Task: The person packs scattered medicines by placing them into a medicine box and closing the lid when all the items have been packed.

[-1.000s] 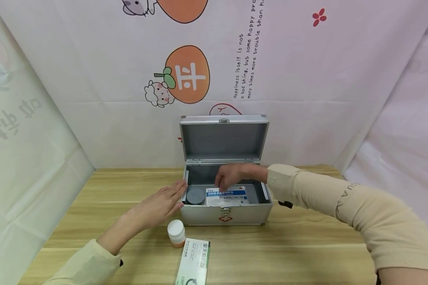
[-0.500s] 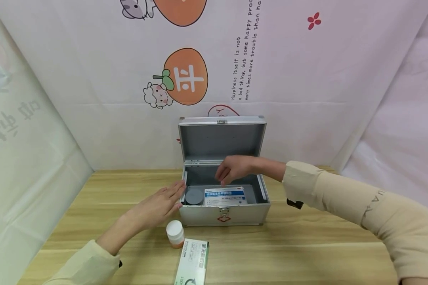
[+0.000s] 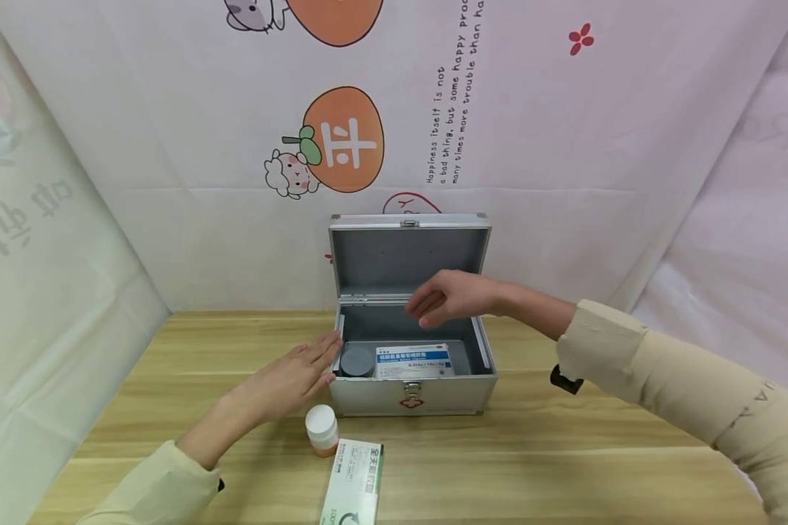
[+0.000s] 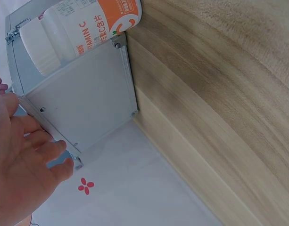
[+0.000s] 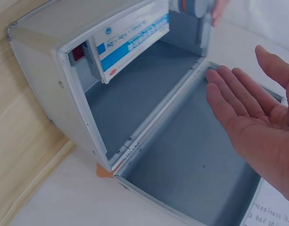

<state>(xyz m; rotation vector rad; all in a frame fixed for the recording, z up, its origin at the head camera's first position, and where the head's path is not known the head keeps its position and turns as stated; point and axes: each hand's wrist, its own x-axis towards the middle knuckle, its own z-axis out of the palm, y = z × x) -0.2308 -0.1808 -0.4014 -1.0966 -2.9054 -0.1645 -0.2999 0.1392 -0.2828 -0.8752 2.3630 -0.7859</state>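
My left hand (image 3: 295,375) lies against the left end of the case (image 3: 374,397), fingers extended and slightly bent at the rim, gripping nothing. My right hand (image 3: 456,297) hovers above the case's rear right portion, fingers loosely spread, palm bare in the right wrist view. The blue-white box (image 3: 412,361) is inside, towards the front, right of the grey-topped jar (image 3: 357,362). The lid (image 3: 410,259) stands raised behind.

The step in hand I judge to be arranging items in the case. Good practice: brace with the left hand, clear lid and rim with the right, and work from above without knocking the jar.

Orientation: the box's long axis runs left to right, parallel to the case's front wall; its printed face is turned upward, lettering upright from my side. Its exact tilt I cannot determine.
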